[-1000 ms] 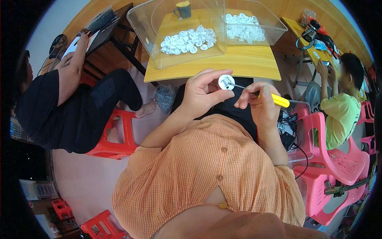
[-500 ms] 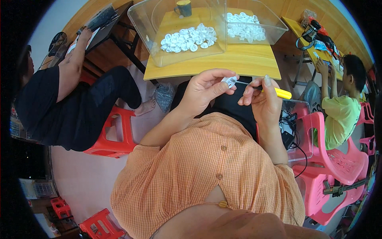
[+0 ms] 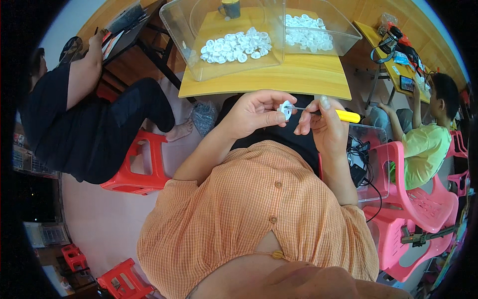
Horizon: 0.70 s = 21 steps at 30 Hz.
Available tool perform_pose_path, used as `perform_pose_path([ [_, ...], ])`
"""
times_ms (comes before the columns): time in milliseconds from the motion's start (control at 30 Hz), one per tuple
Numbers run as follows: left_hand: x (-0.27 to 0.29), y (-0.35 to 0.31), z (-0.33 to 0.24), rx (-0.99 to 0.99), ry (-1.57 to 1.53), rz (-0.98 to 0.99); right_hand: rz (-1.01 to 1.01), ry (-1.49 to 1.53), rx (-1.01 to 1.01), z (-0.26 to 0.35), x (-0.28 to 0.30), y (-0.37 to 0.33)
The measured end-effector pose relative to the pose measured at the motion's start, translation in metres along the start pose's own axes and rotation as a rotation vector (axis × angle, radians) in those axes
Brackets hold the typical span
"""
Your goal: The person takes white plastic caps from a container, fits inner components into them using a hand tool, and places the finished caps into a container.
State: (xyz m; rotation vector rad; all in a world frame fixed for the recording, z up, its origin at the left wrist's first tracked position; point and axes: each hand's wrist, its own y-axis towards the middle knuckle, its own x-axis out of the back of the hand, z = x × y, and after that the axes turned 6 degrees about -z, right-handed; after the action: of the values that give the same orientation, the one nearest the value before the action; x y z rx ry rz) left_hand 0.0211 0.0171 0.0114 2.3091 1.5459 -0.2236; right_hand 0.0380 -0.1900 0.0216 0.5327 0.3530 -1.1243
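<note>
Between the thumb and fingers of my left hand (image 3: pixel 256 113) is a small round white plastic part (image 3: pixel 285 110). My right hand (image 3: pixel 326 122) grips a screwdriver (image 3: pixel 347 116) with a yellow and black handle. Its thin metal shaft points left and its tip meets the white part; whether it sits in a hole I cannot tell. Both hands are held above my lap, just in front of the yellow table (image 3: pixel 318 79). On that table a clear plastic bin (image 3: pixel 199 72) holds a pile of similar white parts (image 3: pixel 236 47).
A second clear bin (image 3: pixel 348 37) with more white parts (image 3: pixel 308 35) stands to the right, and a dark mug (image 3: pixel 230 9) is behind. People sit on both sides. A box of black cables (image 3: pixel 366 164) and a pink chair (image 3: pixel 423 209) are at my right, a red stool (image 3: pixel 142 169) at my left.
The white part has turned in my left fingers, showing a different side. My right hand and the screwdriver have shifted slightly left. The person at right has lowered an arm.
</note>
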Motion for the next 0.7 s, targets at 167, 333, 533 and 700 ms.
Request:
perform_pose_path([
  [167,-0.001,0.004,0.009,-0.061,-0.076,-0.062,-0.079,-0.033,0.046,-0.005,-0.002,0.002],
  [333,0.005,0.001,0.011,0.013,-0.164,-0.005,-0.02,-0.048,0.031,-0.004,0.003,0.004],
  [533,0.008,0.005,0.012,0.01,-0.28,-0.031,-0.039,0.108,-0.069,-0.006,0.002,0.008],
  [700,0.014,0.01,0.003,0.068,-0.35,0.048,-0.064,0.018,-0.042,-0.004,0.009,0.013],
])
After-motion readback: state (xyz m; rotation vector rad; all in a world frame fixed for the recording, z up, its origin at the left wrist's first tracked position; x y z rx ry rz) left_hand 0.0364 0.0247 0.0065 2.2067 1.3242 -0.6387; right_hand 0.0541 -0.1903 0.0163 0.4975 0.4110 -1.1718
